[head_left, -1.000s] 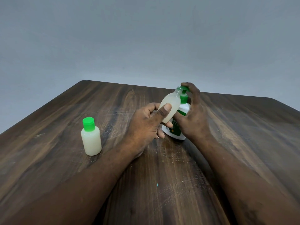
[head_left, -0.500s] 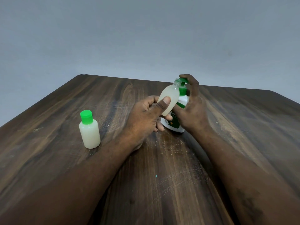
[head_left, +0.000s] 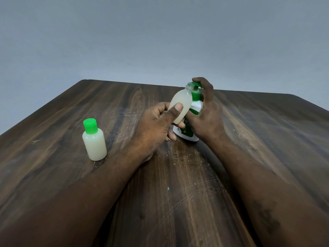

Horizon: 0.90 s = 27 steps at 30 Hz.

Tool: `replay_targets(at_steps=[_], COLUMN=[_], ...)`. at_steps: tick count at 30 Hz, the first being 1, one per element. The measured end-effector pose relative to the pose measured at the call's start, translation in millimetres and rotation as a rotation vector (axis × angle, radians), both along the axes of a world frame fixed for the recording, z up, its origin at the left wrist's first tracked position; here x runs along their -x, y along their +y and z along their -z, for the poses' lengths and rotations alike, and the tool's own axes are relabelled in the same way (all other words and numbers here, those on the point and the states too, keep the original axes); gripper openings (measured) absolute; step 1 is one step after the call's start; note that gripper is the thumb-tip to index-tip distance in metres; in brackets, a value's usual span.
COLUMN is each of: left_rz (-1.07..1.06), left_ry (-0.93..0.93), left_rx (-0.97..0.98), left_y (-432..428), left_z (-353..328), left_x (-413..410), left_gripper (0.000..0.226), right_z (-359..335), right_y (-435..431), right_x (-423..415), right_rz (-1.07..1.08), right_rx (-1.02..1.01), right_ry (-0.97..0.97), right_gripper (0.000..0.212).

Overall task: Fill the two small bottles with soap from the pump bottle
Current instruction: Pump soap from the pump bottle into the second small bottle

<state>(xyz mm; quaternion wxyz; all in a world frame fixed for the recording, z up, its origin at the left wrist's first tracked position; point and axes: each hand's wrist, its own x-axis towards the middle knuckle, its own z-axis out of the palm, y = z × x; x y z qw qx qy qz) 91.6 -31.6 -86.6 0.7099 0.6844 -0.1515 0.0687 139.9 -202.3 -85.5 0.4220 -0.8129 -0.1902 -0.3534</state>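
Observation:
My left hand (head_left: 156, 125) grips an uncapped small bottle (head_left: 180, 104), tilted, with its open mouth right at the green pump nozzle. It holds pale soap. The white pump bottle (head_left: 191, 130) with a green label stands on the table, and my right hand (head_left: 208, 113) wraps around it with a finger over the green pump head (head_left: 195, 86). A second small bottle (head_left: 94, 142), full of pale soap and closed with a green cap, stands upright at the left.
Everything sits on a dark wooden table (head_left: 178, 184) with scratches near the middle. Its far edge meets a plain grey wall. Both forearms stretch across the near part of the table.
Hands and bottles keep the same pose. The whole scene sits slightly higher in view than one second ago, which points to a small head movement.

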Motion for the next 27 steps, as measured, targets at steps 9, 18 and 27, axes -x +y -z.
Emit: replay_targets(at_steps=[9,18,27], left_rz=[0.002,-0.002,-0.007], left_ry=[-0.005,-0.006,-0.009], left_rx=[-0.008,-0.02,-0.024], left_y=[-1.9,-2.6,-2.7], left_z=[-1.4,-1.0,0.2], left_x=[-1.4,0.0,-0.7], left_gripper=[0.036,0.035,0.035], right_z=[0.0,0.7,-0.1], right_y=[-1.9,-0.1,1.7], right_x=[0.1,1.5,1.6], right_rz=[0.009,0.028,0.026], right_rx=[0.015,0.031,0.012], right_ry=[0.001,0.002,0.004], right_gripper=[0.084,0.085,0.083])
